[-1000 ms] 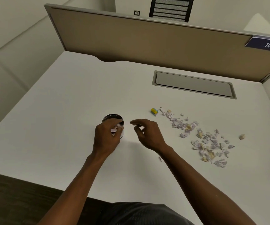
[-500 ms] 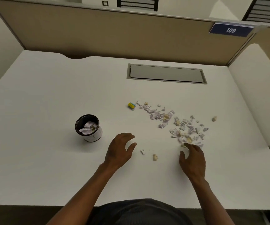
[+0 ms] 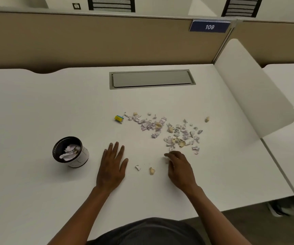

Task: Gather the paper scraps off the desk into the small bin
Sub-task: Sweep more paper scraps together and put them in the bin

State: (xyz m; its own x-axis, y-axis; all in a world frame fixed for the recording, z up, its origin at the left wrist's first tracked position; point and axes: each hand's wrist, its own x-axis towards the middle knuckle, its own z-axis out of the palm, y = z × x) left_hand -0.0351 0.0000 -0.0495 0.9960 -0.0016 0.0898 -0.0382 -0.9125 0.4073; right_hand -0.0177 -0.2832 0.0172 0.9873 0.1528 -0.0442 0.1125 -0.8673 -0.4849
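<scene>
A small round bin (image 3: 80, 159) with a dark rim stands on the white desk (image 3: 36, 106) at the left, with pale paper scraps inside. A spread of lilac and cream scraps (image 3: 171, 131) lies right of centre. Two loose scraps (image 3: 137, 167) (image 3: 152, 171) lie between my hands. My left hand (image 3: 111, 167) rests flat on the desk, fingers spread, right of the bin. My right hand (image 3: 179, 169) sits below the scrap spread with fingers curled down at the desk; what is under them is hidden.
A small yellow and blue object (image 3: 119, 118) lies at the left end of the scraps. One cream scrap (image 3: 207, 119) sits apart at the right. A grey cable hatch (image 3: 151, 79) is set in the desk. A tan partition (image 3: 107, 41) and a white side divider (image 3: 252, 96) bound it.
My left hand left the bin after being over it with scraps and now lies flat on the desk. My right hand moved right to the near edge of the scrap spread.
</scene>
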